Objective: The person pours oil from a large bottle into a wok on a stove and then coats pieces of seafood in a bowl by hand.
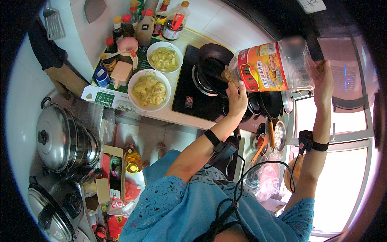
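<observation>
A large clear plastic cooking-oil jug (pixel 263 68) with a red and yellow label is tipped on its side over a black wok (pixel 213 62), its neck towards the wok. My left hand (pixel 237 98) holds it near the neck, and my right hand (pixel 322 75) supports its base end. The wok rests on a black glass gas hob (pixel 187 93). To its left on the counter stand two white bowls, one with pale green cut food (pixel 164 59) and a nearer one with yellowish sliced food (pixel 149 90). Whether oil is flowing cannot be told.
Sauce bottles (pixel 145 27), a blue-lidded jar (pixel 102 77) and a pink container (pixel 121 72) crowd the counter's left end. A second black pan (pixel 270 104) sits right of the wok. Steel pots (pixel 56 137) stand at far left, an oil bottle (pixel 133 158) on the floor.
</observation>
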Demonstrator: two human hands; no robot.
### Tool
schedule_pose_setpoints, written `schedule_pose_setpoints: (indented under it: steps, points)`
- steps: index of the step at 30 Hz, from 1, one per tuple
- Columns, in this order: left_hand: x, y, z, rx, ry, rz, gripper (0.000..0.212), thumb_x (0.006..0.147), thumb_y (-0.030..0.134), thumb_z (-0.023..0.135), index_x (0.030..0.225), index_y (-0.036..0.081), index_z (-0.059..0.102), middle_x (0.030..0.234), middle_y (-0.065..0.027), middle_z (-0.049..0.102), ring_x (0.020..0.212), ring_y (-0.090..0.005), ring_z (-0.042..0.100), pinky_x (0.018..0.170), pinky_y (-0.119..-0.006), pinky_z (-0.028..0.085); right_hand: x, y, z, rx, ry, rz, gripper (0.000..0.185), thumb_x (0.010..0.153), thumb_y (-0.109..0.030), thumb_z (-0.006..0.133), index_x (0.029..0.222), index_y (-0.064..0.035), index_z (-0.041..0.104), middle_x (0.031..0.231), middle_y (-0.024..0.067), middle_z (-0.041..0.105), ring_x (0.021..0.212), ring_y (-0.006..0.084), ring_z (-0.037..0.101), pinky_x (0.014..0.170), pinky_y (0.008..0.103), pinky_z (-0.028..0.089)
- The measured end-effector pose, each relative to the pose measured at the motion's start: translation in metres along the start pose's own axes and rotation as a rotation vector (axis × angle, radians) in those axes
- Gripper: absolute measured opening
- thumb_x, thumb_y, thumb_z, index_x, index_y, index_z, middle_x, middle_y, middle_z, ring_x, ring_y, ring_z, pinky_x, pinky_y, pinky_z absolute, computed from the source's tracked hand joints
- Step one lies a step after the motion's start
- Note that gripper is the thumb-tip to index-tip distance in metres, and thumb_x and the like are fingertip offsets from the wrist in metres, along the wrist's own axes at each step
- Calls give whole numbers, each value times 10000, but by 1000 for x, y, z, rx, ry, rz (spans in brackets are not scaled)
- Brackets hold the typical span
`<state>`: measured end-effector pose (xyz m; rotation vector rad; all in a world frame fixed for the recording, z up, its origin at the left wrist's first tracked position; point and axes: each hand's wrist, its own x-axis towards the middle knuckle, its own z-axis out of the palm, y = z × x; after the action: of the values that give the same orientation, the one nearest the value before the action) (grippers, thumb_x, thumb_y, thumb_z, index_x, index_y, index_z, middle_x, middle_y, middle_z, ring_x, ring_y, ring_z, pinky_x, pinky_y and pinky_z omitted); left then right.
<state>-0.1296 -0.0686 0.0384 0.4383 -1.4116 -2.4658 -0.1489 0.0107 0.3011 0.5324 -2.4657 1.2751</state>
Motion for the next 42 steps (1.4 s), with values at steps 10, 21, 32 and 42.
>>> schedule_pose_setpoints:
  steps: [10,21,32,42]
  points:
    - [5,-12,7,-121,23,-19,726,884,571,323,1216,-74,311,1137,-339,398,1084,-425,379,951,-456,297,17,1,13,25,-60,43,393,921,-436,405,898,-58,509,886,53,527,1020,175,550,929,314,403]
    - [5,-11,7,-99,37,-157,732,884,574,306,1327,-4,236,1275,-276,339,1199,-380,318,1000,-428,271,29,-2,31,-2,-88,66,366,931,-402,392,899,-56,510,904,66,550,983,162,557,900,312,414]
    - [8,-17,15,-91,98,-110,756,874,583,330,1258,-66,278,1130,-357,387,1055,-455,421,924,-455,340,32,-2,27,-12,-66,91,352,926,-388,419,878,-52,512,855,65,558,949,160,576,864,289,436]
    - [10,-7,10,-169,73,-48,700,890,546,338,1256,-50,314,1197,-283,432,1141,-410,383,952,-444,316,32,0,19,15,-68,91,392,925,-414,404,919,-47,541,891,59,574,932,145,565,877,284,426]
